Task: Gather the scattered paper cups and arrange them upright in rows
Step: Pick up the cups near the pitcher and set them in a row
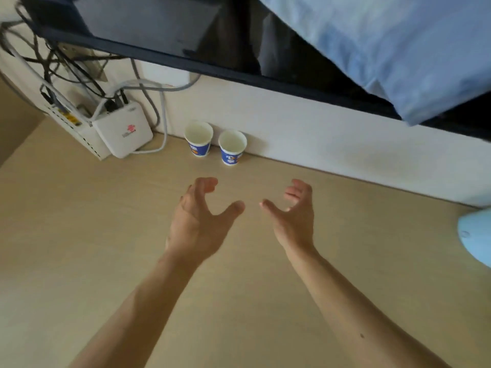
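Observation:
Two blue-and-white paper cups stand upright side by side against the white back wall: the left cup point(199, 139) and the right cup point(232, 147). Both are empty, mouths up. My left hand point(199, 221) hovers over the light wooden tabletop point(79, 235) a little in front of the cups, fingers curled and apart, holding nothing. My right hand point(293, 216) mirrors it to the right, also open and empty. Neither hand touches a cup.
A white router box point(123, 131) with a tangle of cables point(66, 70) sits at the back left. A dark monitor point(186, 35) hangs above the wall. Blue fabric point(385, 43) drapes at top right, and a pale blue object point(475, 240) lies at the right edge.

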Demonstrator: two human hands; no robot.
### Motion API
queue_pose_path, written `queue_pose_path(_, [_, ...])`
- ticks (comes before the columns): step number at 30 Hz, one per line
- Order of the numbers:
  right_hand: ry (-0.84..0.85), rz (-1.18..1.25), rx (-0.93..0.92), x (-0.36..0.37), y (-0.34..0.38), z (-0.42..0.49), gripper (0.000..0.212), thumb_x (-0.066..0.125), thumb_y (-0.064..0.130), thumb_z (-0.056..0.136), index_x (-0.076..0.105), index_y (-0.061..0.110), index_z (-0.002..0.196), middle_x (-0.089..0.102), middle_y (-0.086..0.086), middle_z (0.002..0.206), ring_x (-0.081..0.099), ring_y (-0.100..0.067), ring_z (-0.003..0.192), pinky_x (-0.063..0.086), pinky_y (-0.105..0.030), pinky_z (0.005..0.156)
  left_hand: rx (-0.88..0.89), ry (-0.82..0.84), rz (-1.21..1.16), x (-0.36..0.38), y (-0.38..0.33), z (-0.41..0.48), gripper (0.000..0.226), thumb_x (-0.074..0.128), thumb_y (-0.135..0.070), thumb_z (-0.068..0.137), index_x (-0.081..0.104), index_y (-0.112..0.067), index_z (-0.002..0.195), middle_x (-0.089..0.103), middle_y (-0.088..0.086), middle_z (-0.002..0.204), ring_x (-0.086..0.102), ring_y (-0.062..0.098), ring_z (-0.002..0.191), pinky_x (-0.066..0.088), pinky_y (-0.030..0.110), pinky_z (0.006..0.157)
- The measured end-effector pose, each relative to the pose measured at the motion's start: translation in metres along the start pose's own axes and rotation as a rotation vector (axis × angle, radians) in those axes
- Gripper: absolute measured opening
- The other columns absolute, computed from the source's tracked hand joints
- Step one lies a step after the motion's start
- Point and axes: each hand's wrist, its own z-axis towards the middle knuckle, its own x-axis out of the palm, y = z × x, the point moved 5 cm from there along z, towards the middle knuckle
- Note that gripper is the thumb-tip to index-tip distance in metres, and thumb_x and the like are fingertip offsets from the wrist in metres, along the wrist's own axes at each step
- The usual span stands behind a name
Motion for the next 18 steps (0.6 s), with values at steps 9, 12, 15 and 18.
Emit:
queue_pose_path(9, [-0.108,0.004,-0.013,-0.165,0.048,-0.04,0.075,0.091,0.028,0.071,0.048,0.021,0.132,0.06,0.011,0.115,0.059,0.006,0.107,0.043,-0.01,0.083,0.065,0.066,-0.108,0.011,-0.11,-0.088,0.055,0.075,-0.039,0.086,0.055,-0.021,0.134,0.062,-0.004,0.13,0.055,0.016,0.125,0.044,0.038,0.105])
queue_pose_path(12, [-0.137,0.028,0.016,-0.215,0.042,-0.048,0.071,0.091,0.023,0.071,0.049,0.023,0.129,0.061,0.007,0.117,0.061,-0.004,0.108,0.043,-0.005,0.079,0.074,0.081,-0.137,0.024,-0.135,-0.116,0.05,0.074,-0.04,0.086,0.057,-0.023,0.131,0.064,-0.006,0.127,0.057,0.014,0.123,0.045,0.043,0.107])
queue_pose_path(15, [-0.174,0.064,0.048,-0.265,0.026,-0.059,0.071,0.09,0.021,0.071,0.05,0.025,0.129,0.061,0.009,0.116,0.061,0.0,0.109,0.042,-0.008,0.08,0.1,0.102,-0.139,0.052,-0.162,-0.148,0.056,0.072,-0.048,0.08,0.059,-0.024,0.129,0.064,-0.006,0.126,0.057,0.014,0.122,0.045,0.043,0.106])
queue_pose_path(18, [-0.176,0.097,0.08,-0.311,0.004,-0.067,0.069,0.089,0.02,0.071,0.049,0.028,0.127,0.061,0.012,0.116,0.06,0.003,0.111,0.042,-0.013,0.084,0.109,0.134,-0.105,0.094,-0.181,-0.182,0.049,0.074,-0.043,0.086,0.059,-0.024,0.128,0.064,-0.006,0.126,0.057,0.014,0.122,0.046,0.045,0.106])
